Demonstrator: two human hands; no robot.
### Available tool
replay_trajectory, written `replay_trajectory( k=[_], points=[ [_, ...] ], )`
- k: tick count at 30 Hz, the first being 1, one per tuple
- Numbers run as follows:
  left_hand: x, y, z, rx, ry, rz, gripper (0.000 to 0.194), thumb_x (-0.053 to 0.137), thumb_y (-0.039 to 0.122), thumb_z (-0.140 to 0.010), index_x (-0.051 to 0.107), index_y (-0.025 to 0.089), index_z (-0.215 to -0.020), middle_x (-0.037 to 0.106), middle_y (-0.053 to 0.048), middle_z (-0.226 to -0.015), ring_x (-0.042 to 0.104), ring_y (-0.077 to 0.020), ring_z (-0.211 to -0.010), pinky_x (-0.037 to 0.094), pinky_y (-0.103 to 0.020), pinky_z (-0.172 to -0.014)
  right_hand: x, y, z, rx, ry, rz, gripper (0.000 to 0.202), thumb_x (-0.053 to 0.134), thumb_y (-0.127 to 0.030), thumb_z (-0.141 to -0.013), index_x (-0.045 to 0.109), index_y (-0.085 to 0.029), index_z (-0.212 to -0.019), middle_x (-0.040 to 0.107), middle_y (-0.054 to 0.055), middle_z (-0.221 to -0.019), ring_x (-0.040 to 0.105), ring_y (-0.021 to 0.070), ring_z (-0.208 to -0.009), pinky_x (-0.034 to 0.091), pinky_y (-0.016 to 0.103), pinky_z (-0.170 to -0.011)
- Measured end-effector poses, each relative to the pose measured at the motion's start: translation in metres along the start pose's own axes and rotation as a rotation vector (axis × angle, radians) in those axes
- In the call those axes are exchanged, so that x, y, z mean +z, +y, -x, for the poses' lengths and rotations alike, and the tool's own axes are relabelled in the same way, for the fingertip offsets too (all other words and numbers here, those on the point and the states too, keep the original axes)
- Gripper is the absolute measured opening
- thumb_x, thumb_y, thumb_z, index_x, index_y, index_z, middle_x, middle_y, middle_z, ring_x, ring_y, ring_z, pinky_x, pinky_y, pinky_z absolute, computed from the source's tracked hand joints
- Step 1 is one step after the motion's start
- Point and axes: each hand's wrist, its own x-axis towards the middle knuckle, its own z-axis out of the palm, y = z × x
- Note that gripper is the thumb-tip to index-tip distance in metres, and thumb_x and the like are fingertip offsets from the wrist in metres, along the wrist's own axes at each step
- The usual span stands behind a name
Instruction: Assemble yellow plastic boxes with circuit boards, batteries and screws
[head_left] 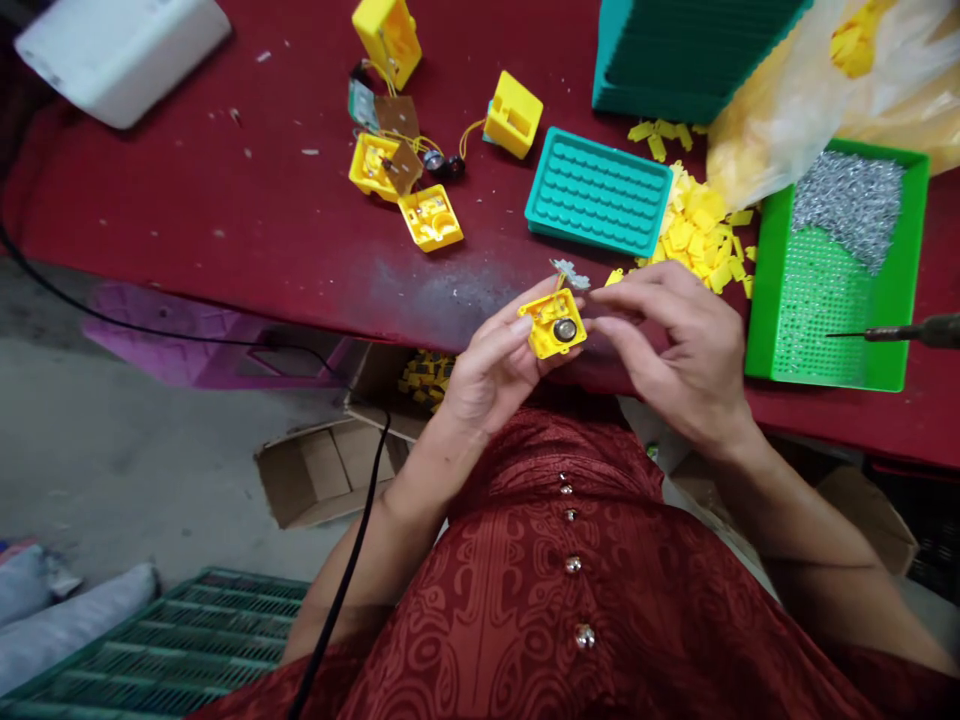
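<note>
My left hand (487, 365) grips a small yellow plastic housing (541, 338) between thumb and fingers, its hollow side up. Inside sits a round, dark metallic part (565, 330). A small pale circuit board (573, 274) hangs on thin wires from the far edge of the housing. Close to the housing's right side is my right hand (667, 340), its thumb and index fingertip a little apart. I see nothing between them, and the other fingers are partly hidden. Both hands are over the front edge of the red-covered table (300, 250).
Beyond are yellow housings (431, 218) with wired parts, a teal tray (600, 190), stacked teal trays (690, 60) and yellow pieces (701, 230). At right, a green basket (765, 300) holds screws (851, 205), with a screwdriver's shaft (892, 333) above it. A black cable (367, 510) crosses the left.
</note>
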Motion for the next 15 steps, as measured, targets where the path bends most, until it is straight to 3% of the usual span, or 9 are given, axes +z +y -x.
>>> replay_trajectory(
  k=[5,10,15],
  points=[
    [0.009,0.005,-0.002,-0.073,0.069,-0.054,0.054,0.091,0.029,-0.074,0.066,0.017,-0.121,0.082,-0.010,-0.118,0.082,-0.0249,-0.102,0.067,-0.026,-0.079,-0.005,-0.002,0.010,0.176,0.130,-0.043,0.015,0.064,-0.023,-0.099,0.078,-0.020,-0.105,0.074,0.005,-0.100,0.070,0.0162,-0.094,0.058,0.032,-0.081],
    [0.011,0.002,0.000,-0.061,0.057,-0.108,0.058,0.092,0.029,-0.072,0.061,0.017,-0.119,0.083,-0.009,-0.115,0.084,-0.0219,-0.090,0.066,-0.023,-0.071,0.001,0.005,0.016,0.180,0.175,-0.041,0.016,0.062,-0.021,-0.098,0.077,-0.019,-0.103,0.073,0.006,-0.098,0.070,0.0163,-0.094,0.058,0.032,-0.081],
    [0.015,0.003,0.006,-0.144,-0.043,-0.071,0.054,0.092,0.028,-0.073,0.061,0.018,-0.116,0.084,-0.010,-0.112,0.084,-0.0227,-0.087,0.065,-0.022,-0.066,0.013,0.027,0.017,0.127,0.045,-0.093,0.027,0.056,-0.017,-0.095,0.075,-0.018,-0.114,0.073,0.009,-0.108,0.069,0.0187,-0.102,0.058,0.038,-0.092]
  ],
)
